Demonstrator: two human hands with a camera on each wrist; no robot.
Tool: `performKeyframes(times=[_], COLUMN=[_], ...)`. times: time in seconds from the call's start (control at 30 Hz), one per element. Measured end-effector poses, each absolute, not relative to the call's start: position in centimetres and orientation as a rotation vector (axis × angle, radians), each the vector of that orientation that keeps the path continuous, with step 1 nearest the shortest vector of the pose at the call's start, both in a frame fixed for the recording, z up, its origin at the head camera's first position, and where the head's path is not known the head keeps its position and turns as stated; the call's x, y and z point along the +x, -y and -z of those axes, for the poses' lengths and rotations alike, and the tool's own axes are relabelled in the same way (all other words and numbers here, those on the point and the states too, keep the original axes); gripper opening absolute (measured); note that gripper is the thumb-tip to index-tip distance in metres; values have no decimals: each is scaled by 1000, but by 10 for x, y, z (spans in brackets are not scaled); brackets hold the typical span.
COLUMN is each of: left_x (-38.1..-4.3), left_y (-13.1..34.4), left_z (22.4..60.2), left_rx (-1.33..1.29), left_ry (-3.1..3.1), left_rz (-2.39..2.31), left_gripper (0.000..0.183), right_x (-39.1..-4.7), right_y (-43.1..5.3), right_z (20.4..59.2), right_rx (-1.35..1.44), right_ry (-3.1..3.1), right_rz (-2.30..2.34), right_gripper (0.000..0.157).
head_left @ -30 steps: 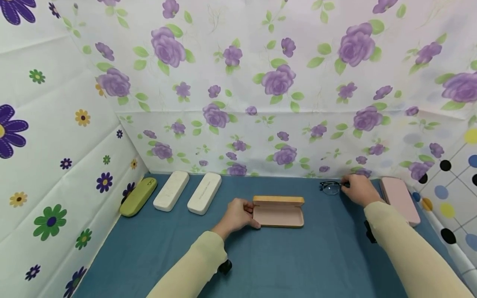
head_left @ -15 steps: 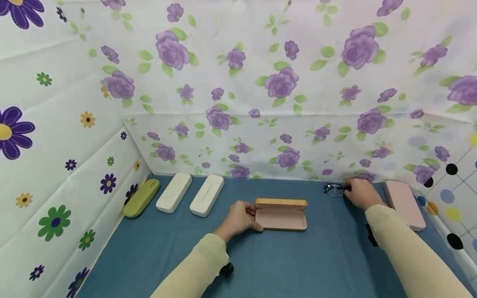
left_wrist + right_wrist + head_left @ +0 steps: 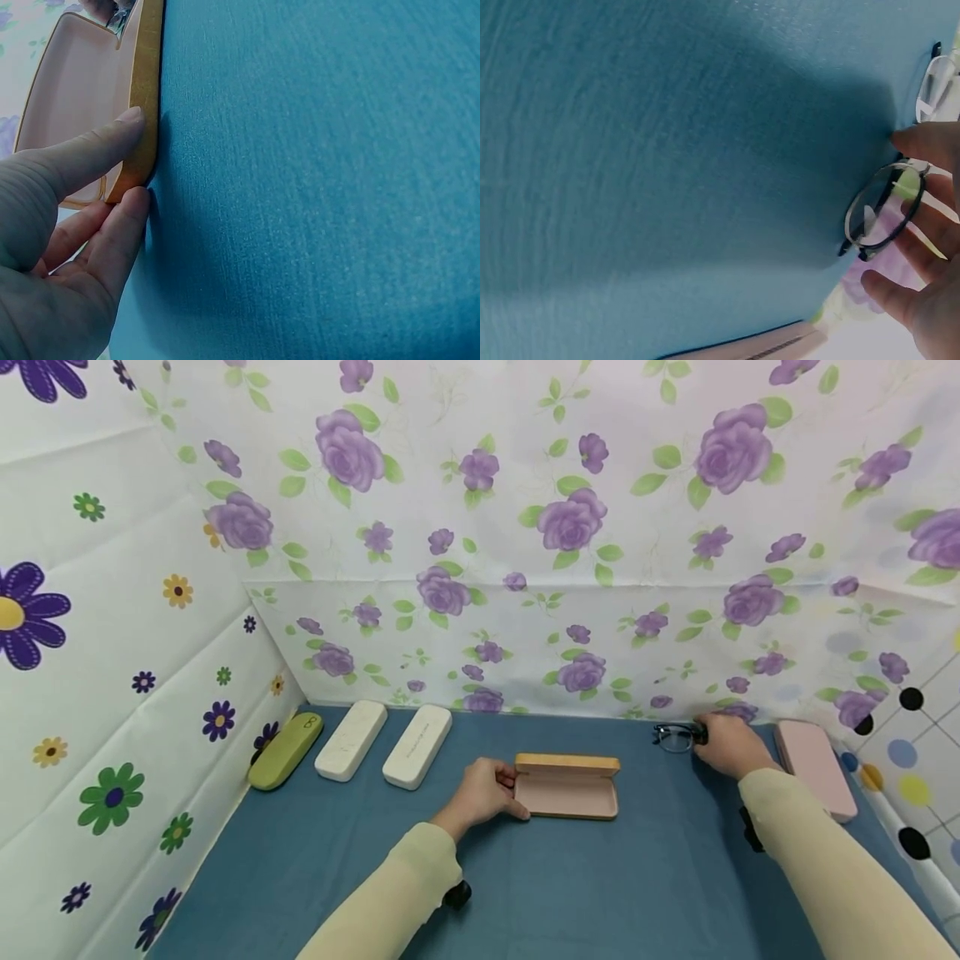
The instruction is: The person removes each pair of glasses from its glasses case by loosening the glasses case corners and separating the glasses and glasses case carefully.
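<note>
The left hand (image 3: 482, 792) pinches the open glasses case (image 3: 566, 795) by its left end, while the right hand's (image 3: 729, 745) grip holds the eyeglasses (image 3: 675, 739), which jut out leftward.

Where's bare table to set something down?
The table before the open case, between left sleeve and right sleeve; also a smaller patch between open case and glasses.

Crowded: back right, where glasses, right hand and pink case sit close.
</note>
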State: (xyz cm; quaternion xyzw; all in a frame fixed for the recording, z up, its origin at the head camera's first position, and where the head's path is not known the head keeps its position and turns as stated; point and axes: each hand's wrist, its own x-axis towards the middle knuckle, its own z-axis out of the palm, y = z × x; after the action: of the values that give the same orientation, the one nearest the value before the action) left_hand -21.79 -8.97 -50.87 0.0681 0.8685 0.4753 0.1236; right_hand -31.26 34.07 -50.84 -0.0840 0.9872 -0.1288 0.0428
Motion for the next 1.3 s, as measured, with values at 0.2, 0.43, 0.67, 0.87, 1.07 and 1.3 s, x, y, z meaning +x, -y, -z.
performKeyframes(times=[0.2,0.43,0.67,0.87,1.07,1.3], left_x=[-224,-224,-225,-225,-222,-221], left_y=[92,95,93,90,88,87], left_z=[510,507,508,509,507,506], left_rx=[166,157,155,170,166,157], left_ry=[-2554,-2561,-2554,-2552,-2554,-2547], left_rz=[-1374,-1353,-1344,-1337,-1324,-1310], left_gripper=[58,58,57,56,57,56], right_x=[-314,-305,-292,-276,-256,-243], right_y=[-332,-316,-302,-278,-248,-224], right_z=[493,476,472,474,472,476], right_rx=[-374,-421,-355,-346,-264,-43], right_ry=[-3028,-3058,-2999,-2917,-2776,-2311], right_rz=[462,539,692,818,1059,1450], right_gripper=[64,55,49,44,65,89])
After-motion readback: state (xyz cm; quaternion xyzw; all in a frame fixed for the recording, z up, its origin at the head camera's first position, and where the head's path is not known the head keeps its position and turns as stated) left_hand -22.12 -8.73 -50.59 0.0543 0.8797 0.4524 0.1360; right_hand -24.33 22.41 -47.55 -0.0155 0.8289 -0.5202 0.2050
